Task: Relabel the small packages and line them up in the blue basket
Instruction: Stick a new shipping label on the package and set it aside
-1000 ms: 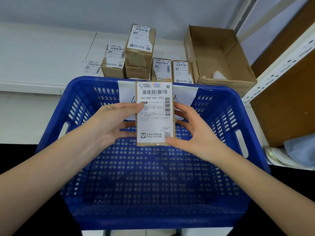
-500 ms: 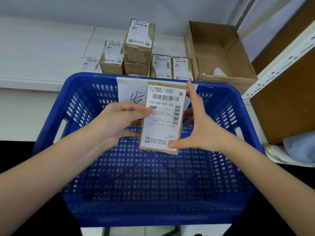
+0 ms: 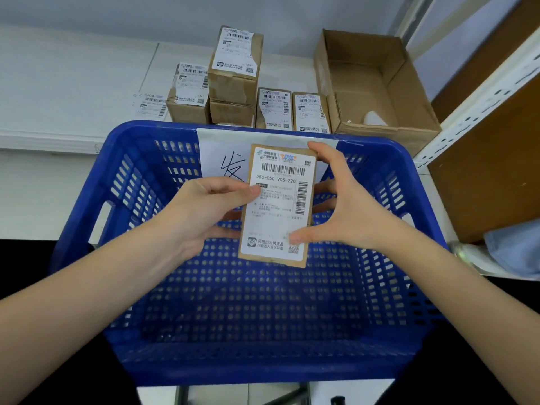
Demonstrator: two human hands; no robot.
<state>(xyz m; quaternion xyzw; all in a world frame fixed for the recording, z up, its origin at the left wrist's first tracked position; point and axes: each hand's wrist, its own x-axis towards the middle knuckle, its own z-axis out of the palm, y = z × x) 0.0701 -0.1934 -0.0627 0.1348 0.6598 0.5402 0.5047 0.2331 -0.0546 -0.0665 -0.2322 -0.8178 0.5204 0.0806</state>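
A small brown package (image 3: 277, 206) with a white shipping label on its face is held upright, slightly tilted, above the blue basket (image 3: 87, 217). My left hand (image 3: 204, 209) grips its left edge, thumb on the label. My right hand (image 3: 344, 206) spans its right edge, forefinger at the top corner and thumb at the lower part of the label. The basket's floor holds no packages. Several more labelled packages (image 3: 233, 74) stand on the white shelf behind the basket, two of them stacked.
An open cardboard box (image 3: 374, 83) sits at the back right of the shelf. A loose label (image 3: 152, 105) lies left of the packages. A white paper with handwriting (image 3: 225, 159) hangs on the basket's far wall. A metal rack upright (image 3: 482, 97) stands to the right.
The package has tilted a little and shifted right. My right hand changed from holding its side to spanning it from top corner to bottom, and the view has moved closer.
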